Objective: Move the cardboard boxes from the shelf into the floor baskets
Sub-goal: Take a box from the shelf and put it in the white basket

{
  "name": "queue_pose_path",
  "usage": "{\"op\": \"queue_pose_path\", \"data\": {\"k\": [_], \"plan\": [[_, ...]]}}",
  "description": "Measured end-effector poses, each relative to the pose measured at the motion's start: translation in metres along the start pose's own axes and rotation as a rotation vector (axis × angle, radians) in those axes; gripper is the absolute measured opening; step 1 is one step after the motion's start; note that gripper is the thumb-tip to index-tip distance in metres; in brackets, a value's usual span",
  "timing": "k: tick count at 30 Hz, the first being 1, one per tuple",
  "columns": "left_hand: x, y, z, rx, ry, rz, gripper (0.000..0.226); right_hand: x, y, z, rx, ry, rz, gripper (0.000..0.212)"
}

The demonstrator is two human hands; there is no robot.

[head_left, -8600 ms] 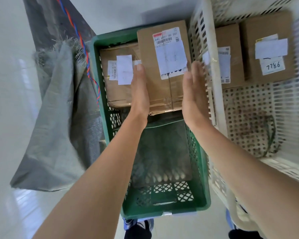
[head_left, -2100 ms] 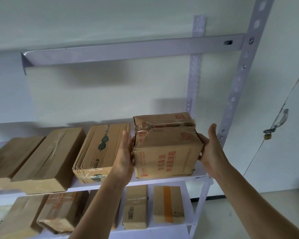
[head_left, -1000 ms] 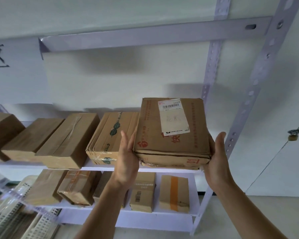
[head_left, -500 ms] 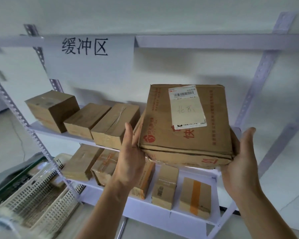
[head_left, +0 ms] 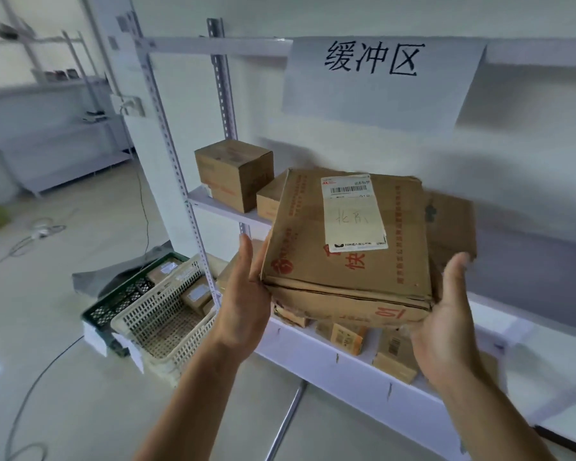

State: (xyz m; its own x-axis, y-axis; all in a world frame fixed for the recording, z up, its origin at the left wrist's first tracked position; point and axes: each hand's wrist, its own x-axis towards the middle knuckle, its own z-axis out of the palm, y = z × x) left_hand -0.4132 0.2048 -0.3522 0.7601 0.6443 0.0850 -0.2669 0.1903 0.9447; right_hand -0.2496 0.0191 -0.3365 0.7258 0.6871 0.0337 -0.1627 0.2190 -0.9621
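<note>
I hold a brown cardboard box [head_left: 350,247] with red print and a white shipping label in front of the white shelf [head_left: 223,207]. My left hand [head_left: 246,294] presses its left side and my right hand [head_left: 446,311] cups its right side. The label faces me. More cardboard boxes [head_left: 235,173] stand on the middle shelf board, and smaller ones [head_left: 346,337] lie on the lower board. Down on the floor at the left sit a white basket [head_left: 167,314] and a green basket [head_left: 127,294], each with boxes inside.
A paper sign [head_left: 379,81] with black characters hangs from the upper shelf rail. A perforated shelf post [head_left: 177,168] stands between me and the baskets. Cables [head_left: 30,234] trail over the pale floor. Another white rack [head_left: 64,104] stands at the far left.
The box came off the shelf and was tipped so its label faces me. My view has swung left, bringing the floor baskets into sight.
</note>
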Motion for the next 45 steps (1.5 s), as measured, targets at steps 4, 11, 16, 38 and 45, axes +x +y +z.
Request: {"op": "queue_pose_path", "data": {"k": [4, 11, 16, 38, 45], "plan": [[-0.022, 0.009, -0.051, -0.038, 0.063, -0.013, 0.074, 0.0, 0.022, 0.053, -0.018, -0.088, 0.06, 0.091], [-0.043, 0.019, -0.146, -0.02, 0.291, -0.003, 0.08, 0.029, 0.078, 0.14, 0.005, -0.234, 0.142, 0.106], [-0.033, 0.03, -0.227, -0.001, 0.409, -0.035, 0.075, 0.068, 0.126, 0.216, 0.043, -0.31, 0.178, 0.102], [0.06, 0.018, -0.614, -0.07, 0.588, -0.345, 0.083, 0.195, 0.34, 0.499, 0.004, -0.36, 0.457, 0.066], [0.121, 0.014, -0.744, 0.021, 0.448, -0.573, 0.089, 0.214, 0.415, 0.581, -0.018, -0.152, 0.612, 0.064]]}}
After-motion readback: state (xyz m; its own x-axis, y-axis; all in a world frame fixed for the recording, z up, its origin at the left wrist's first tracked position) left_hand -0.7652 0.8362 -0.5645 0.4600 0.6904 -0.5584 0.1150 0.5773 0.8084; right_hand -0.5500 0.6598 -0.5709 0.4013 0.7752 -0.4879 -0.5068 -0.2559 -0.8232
